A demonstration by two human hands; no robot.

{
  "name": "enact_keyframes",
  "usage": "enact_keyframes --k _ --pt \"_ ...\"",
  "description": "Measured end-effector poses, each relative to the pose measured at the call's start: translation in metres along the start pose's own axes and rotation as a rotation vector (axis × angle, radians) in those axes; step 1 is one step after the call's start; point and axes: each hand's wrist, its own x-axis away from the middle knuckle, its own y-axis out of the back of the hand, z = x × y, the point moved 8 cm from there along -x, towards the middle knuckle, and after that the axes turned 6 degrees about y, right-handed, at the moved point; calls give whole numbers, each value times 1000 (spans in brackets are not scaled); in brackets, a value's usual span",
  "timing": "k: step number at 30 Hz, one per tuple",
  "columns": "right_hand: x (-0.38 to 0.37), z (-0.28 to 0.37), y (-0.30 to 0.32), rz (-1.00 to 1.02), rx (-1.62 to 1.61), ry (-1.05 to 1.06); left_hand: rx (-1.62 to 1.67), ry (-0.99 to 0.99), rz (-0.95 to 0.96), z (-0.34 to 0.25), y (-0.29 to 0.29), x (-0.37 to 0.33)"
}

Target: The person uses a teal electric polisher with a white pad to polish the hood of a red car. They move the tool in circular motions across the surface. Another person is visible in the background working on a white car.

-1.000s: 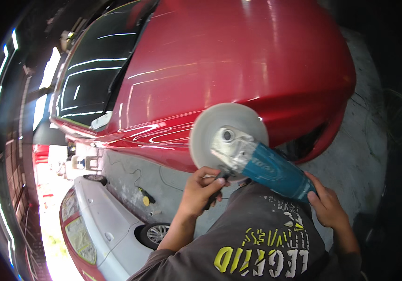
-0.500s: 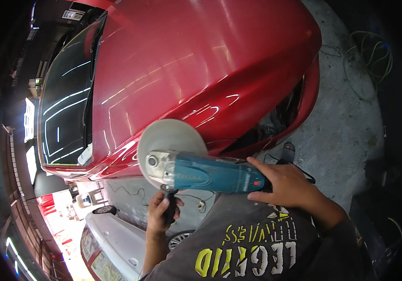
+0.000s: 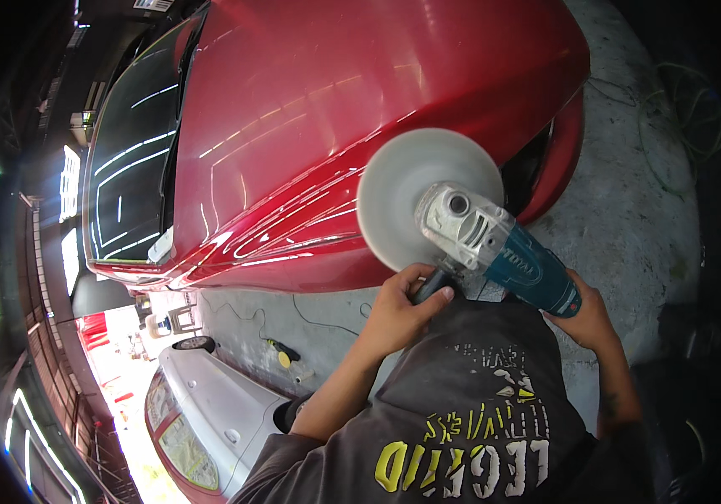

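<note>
A teal car polisher (image 3: 528,267) with a silver gear head carries a large pale round pad (image 3: 394,197). The pad looks smeared as if spinning and overlaps the front corner of a glossy red car (image 3: 318,109); whether it touches the paint I cannot tell. My left hand (image 3: 407,304) is wrapped round the black side handle beside the gear head. My right hand (image 3: 589,315) grips the rear end of the body, its fingers partly hidden behind the tool.
A silver car (image 3: 218,412) stands at the lower left. On the grey concrete floor (image 3: 621,244) lie thin cables and a small tool with a yellow disc (image 3: 283,357). A pale coiled hose (image 3: 697,113) lies at the far right.
The polisher has moved right and up in view, from near the front wheel area toward the car's front corner. Its body has tilted, with the rear end lower. Both hands moved with it.
</note>
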Motion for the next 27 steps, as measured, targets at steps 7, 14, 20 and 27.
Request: enact_keyframes --k 7,14,20,27 --pt "-9 17 -13 55 78 -10 66 132 -116 23 23 11" --pt "-22 55 -49 175 235 61 229 98 -191 68 71 41" --pt "-45 115 -93 360 238 238 384 -11 -270 135 148 74" --pt "-32 75 -64 66 223 362 283 -79 -193 96 100 58"
